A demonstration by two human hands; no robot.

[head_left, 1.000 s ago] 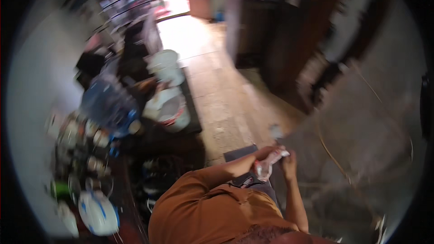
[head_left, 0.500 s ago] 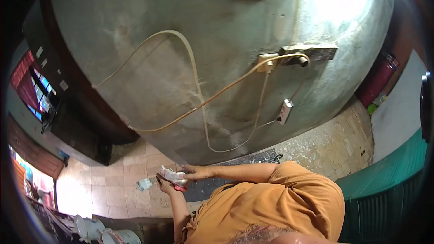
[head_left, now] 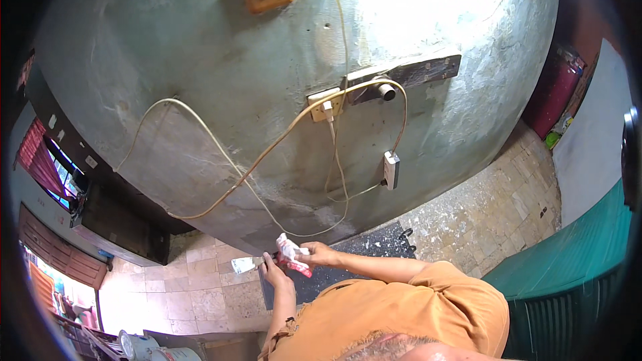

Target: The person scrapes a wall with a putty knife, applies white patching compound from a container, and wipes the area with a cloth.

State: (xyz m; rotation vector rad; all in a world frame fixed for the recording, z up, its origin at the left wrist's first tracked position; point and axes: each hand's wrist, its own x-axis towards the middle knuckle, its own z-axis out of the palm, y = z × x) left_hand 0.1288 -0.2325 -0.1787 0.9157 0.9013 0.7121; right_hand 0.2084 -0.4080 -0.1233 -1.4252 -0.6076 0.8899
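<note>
"Well, how is the scene filled, taken from the largest thing down?"

"Most of the upper and middle frame is taken up by a mottled grey-green wall [head_left: 200, 60]. Below it, at lower left and right of centre, a tiled floor [head_left: 468, 227] is shown, and on it, in the lower centre, a dark flat mat [head_left: 381, 241] is laid."

"And the hands?"

"Both are found in the lower centre. By the right hand [head_left: 321, 254], a white-and-red crumpled wrap [head_left: 291, 251] is pinched, with the fingers drawn in narrowly. By the left hand [head_left: 275, 273], just to the left, a small pale-bladed tool [head_left: 244, 265] is gripped at its dark end; the blade is pointed toward the left of the frame. Whether wrap and tool touch cannot be told."

"How should the wrap be expected to handle?"

"As something light and soft, to judge by its folds; whether it is cloth or thin plastic cannot be made out. It is best bunched between thumb and fingers, since a loose edge could easily be let slip."

"And the tool?"

"It is judged light too, but stiffer; whether the blade is metal or bristle is too small to tell. It should be taken by the dark end, with the pale blade left untouched. Neither thing is thought fragile."
</note>
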